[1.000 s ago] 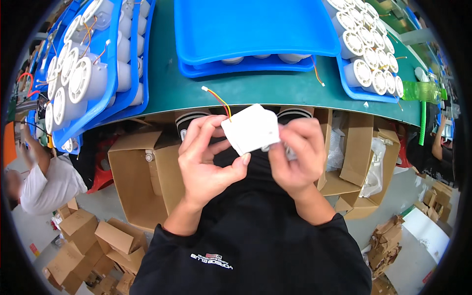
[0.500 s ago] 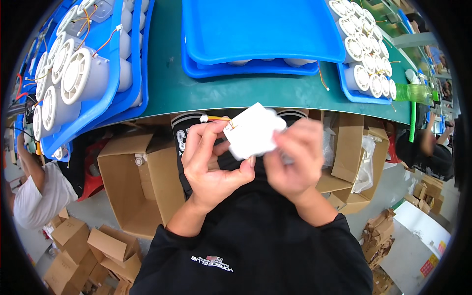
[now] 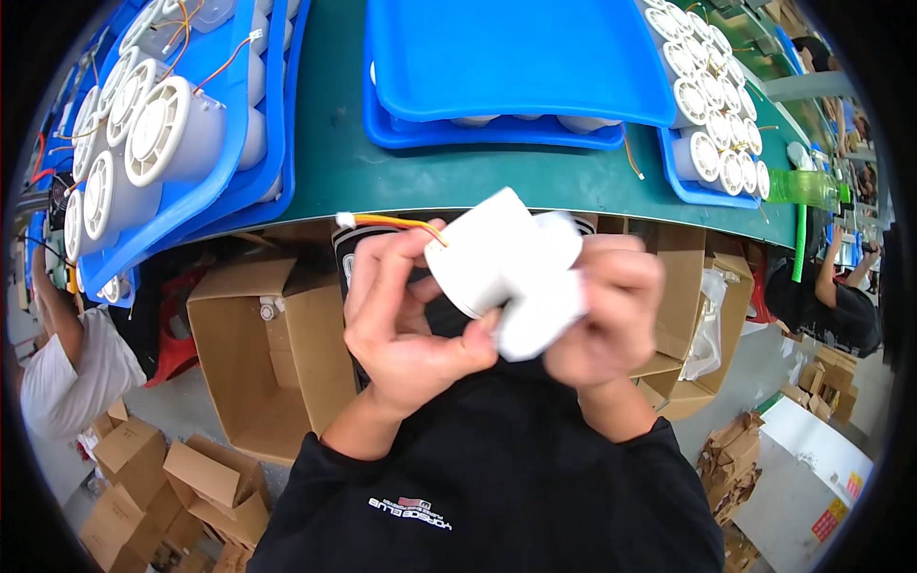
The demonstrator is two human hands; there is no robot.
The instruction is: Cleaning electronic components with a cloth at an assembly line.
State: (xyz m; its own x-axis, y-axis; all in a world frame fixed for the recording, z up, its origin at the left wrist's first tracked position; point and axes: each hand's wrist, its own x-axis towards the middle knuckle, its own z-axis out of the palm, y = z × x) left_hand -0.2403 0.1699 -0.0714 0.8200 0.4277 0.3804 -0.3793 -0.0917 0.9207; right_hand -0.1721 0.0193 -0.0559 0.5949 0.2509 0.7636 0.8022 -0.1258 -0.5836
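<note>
Above my lap, my left hand grips a white plastic housing between fingers and thumb. A yellow, orange and red cable runs from its left corner to a small white connector. At the housing's right side my right hand, smeared by motion, has its fingers closed on a white lobed piece. That piece is tilted against the housing; whether the two are joined I cannot tell.
Blue trays are stacked on the green table. Left trays and a right tray hold several white round-grilled units. A green bottle lies at the right. Open cardboard boxes stand below the table edge. Other people work at both sides.
The white lobed piece has swung down and right, opening a notch between it and the housing. My right hand has shifted right with it. The cable now points further left.
</note>
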